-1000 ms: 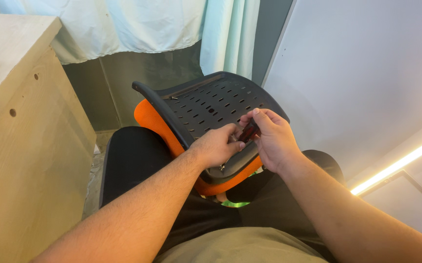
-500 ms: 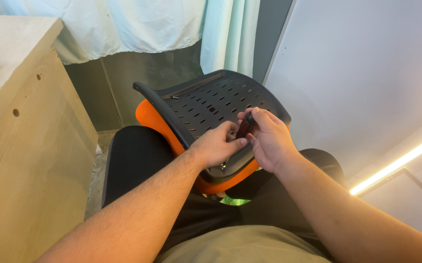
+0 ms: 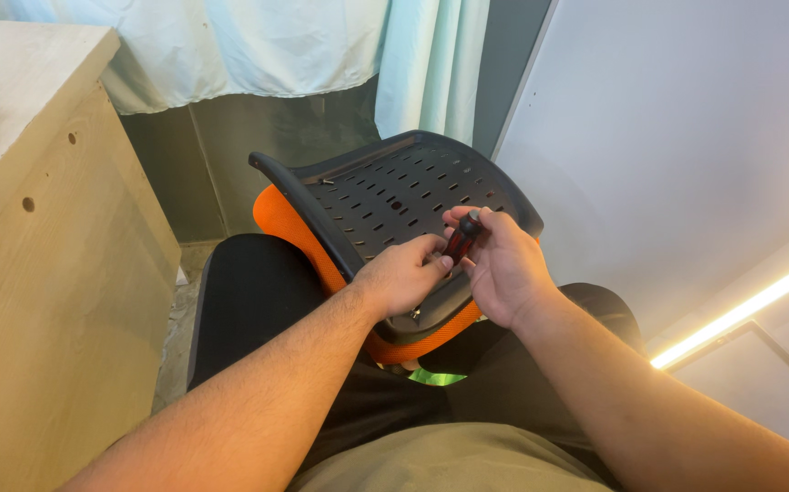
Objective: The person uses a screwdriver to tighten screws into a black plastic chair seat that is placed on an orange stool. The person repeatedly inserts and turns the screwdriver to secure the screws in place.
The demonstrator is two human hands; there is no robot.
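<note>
A black perforated plastic chair panel (image 3: 385,205) with orange padding (image 3: 278,219) under it rests on my lap, tilted toward me. My right hand (image 3: 499,269) grips a screwdriver with a dark red and black handle (image 3: 463,239), its tip pointing down at the panel's near edge. My left hand (image 3: 403,278) rests on that edge, fingers curled beside the screwdriver's lower end. The tip itself is hidden between my fingers. A small screw (image 3: 416,315) shows just below my left hand.
A pale wooden cabinet (image 3: 39,273) stands close at my left. A black cushion (image 3: 249,292) lies under the panel. A white wall (image 3: 686,137) with a lit strip (image 3: 740,310) rises at the right, and light curtains (image 3: 321,46) hang behind.
My right hand has turned and lifted slightly, so more of the screwdriver handle shows above my fingers. My left hand stays on the panel's edge.
</note>
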